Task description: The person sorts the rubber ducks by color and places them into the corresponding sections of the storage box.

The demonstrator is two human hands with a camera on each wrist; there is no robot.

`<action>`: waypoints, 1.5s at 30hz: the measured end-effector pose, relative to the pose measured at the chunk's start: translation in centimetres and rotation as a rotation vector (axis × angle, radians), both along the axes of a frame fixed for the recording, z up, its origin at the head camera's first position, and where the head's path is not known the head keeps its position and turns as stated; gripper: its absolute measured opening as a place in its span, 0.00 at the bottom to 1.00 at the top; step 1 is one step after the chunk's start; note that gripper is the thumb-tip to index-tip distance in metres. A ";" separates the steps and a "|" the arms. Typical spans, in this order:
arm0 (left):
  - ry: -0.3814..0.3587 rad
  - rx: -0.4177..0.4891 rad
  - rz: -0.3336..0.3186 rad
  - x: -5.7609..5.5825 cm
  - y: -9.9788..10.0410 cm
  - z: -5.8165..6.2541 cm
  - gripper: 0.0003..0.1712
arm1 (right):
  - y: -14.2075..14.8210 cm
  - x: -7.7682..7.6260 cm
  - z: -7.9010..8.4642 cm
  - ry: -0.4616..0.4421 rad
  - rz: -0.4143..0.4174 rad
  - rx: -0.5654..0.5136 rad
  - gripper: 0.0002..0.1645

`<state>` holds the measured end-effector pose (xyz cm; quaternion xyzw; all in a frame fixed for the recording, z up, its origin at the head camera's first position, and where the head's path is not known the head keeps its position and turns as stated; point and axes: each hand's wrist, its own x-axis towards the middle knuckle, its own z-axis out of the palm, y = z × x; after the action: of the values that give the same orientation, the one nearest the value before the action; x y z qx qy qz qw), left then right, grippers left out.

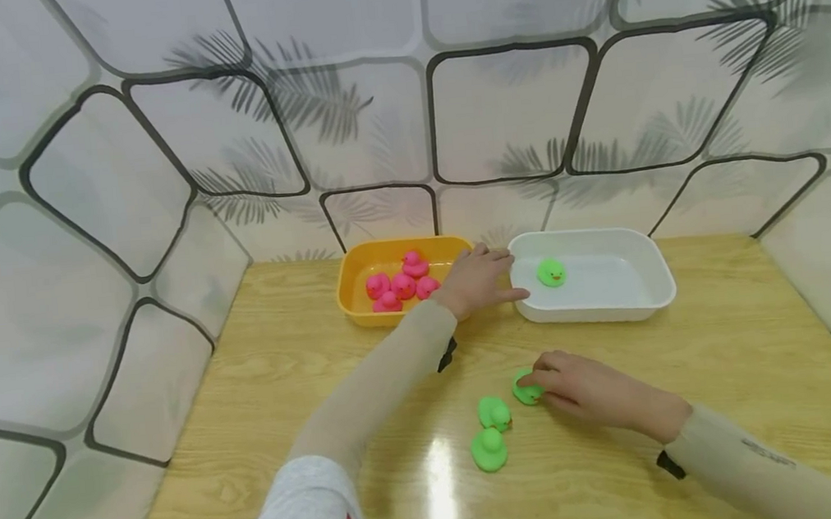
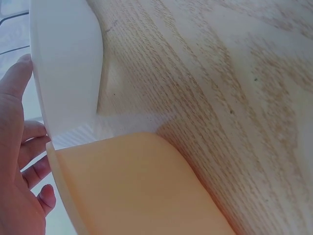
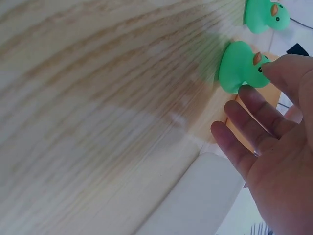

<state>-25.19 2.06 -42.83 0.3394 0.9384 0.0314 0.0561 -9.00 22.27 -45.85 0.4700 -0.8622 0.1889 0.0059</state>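
Note:
My left hand (image 1: 478, 280) reaches over the gap between an orange tray (image 1: 348, 298) and a white tray (image 1: 653, 305), fingers spread. Its thumb (image 2: 17, 76) meets the white tray's rim. On the table, my right hand (image 1: 586, 389) is at a green rubber duck (image 1: 525, 388); in the right wrist view thumb and forefinger lie against the duck's (image 3: 234, 68) head, the other fingers loosely extended. Two more green ducks, one (image 1: 493, 412) behind the other (image 1: 488, 451), sit close by. Another green duck (image 1: 552, 272) rests inside the white tray.
Several pink rubber ducks (image 1: 403, 285) lie in the orange tray. Both trays stand at the back of the wooden table (image 1: 287, 403), near a patterned cloth wall (image 1: 507, 119). Similar cloth rises along the left and right sides.

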 end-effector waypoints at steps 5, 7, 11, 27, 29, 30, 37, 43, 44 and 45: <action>0.015 -0.008 -0.002 0.0 0.0 -0.2 0.46 | 0.5 0.3 -0.1 -0.005 -0.018 0.001 0.24; 0.017 -0.007 -0.005 -0.1 0.0 -0.3 0.46 | 0.7 0.4 -0.1 -0.001 -0.025 0.000 0.25; 0.021 -0.004 -0.009 0.0 0.0 -0.3 0.46 | 1.3 0.6 0.0 0.005 -0.041 0.001 0.26; 0.014 -0.054 0.004 0.3 0.3 0.1 0.45 | 3.3 0.8 1.3 -0.103 -0.176 0.080 0.23; 0.031 -0.065 0.001 0.3 0.3 0.1 0.45 | 3.8 0.7 1.7 -0.092 -0.194 0.069 0.23; 0.037 -0.066 -0.003 0.3 0.4 0.1 0.45 | 4.0 0.7 1.9 -0.083 -0.203 0.062 0.23; 0.034 -0.054 -0.040 0.5 0.6 -0.1 0.44 | 6.1 -0.5 3.8 0.088 -0.190 -0.024 0.29; 0.030 -0.034 -0.022 0.4 0.3 0.1 0.45 | 8.1 -3.9 6.2 0.207 -0.226 -0.008 0.28; 0.029 -0.031 -0.018 0.4 0.3 0.1 0.45 | 8.5 -4.5 6.6 0.207 -0.242 0.010 0.26; 0.027 -0.030 -0.015 0.4 0.2 0.1 0.45 | 8.8 -5.1 7.1 0.206 -0.253 0.027 0.26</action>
<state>-24.78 2.26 -42.70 0.3461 0.9368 0.0124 0.0488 -14.10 31.05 -38.78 0.3744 -0.9119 0.1260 0.1117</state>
